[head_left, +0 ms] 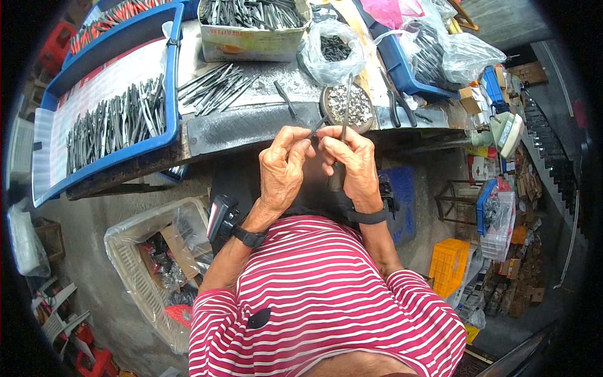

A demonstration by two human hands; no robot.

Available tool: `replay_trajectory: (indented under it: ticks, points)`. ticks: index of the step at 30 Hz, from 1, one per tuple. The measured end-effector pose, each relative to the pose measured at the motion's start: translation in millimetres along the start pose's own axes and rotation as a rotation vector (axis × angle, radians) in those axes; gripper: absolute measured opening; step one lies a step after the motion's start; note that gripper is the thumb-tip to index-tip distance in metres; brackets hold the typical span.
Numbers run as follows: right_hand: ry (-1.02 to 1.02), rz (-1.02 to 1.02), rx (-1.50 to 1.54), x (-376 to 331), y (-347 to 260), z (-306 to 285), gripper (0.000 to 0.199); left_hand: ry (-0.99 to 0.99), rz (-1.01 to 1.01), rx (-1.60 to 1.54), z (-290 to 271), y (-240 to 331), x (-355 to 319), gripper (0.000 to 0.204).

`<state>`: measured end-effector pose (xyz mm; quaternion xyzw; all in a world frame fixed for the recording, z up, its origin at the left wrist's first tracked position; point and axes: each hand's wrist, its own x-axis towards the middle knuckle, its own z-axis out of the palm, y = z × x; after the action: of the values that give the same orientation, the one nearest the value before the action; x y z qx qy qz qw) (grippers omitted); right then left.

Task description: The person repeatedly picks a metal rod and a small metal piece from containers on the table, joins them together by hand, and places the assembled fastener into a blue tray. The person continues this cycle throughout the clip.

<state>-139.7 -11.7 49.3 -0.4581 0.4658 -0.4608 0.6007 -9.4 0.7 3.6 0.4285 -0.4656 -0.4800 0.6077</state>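
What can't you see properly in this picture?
- Head view: the fingertips' grip on the thin metal pieces; the left hand and right hand curl over it.
- The small parts in the round bowl: too tiny.
- The cardboard box: cut off by the top edge.

Two slim dark metal plier halves (pixel 344 107), unfinished, crossed near their lower ends, held upright just above the workbench edge.
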Motion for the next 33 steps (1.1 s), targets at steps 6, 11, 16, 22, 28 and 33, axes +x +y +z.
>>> replay_trajectory:
  ticks: [6, 11, 16, 22, 28, 33]
  points:
    - [0.011, -0.01, 0.013, 1.0, 2.5, 0.7, 0.018, 0.017, 0.01, 0.011, -1.3, 1.7, 0.3, 0.011]
    - [-0.02, 0.03, 0.281, 9.9, -2.6, -9.7, 0.023, 0.049, -0.037, -0.149, -6.9, 5.9, 2.6, 0.013]
    - [-0.182, -0.049, 0.438, 20.1, -14.4, -12.4, 0.021, 0.005, -0.031, -0.219, -16.7, 8.5, 13.7, 0.01]
    - [-0.18, -0.326, 0.217, 26.9, -43.1, 3.0, 0.017, 0.01, 0.049, -0.39, -20.3, 6.8, 26.9, 0.008]
    - [-0.11, -0.695, 0.168, 37.5, -65.2, 28.2, 0.016, -0.023, 0.091, -0.517, -20.9, -5.8, 35.1, 0.006]
    - [-0.122, -0.821, 0.116, 42.9, -69.0, 43.6, 0.014, -0.028, 0.095, -0.556, -20.9, -12.0, 33.8, 0.006]
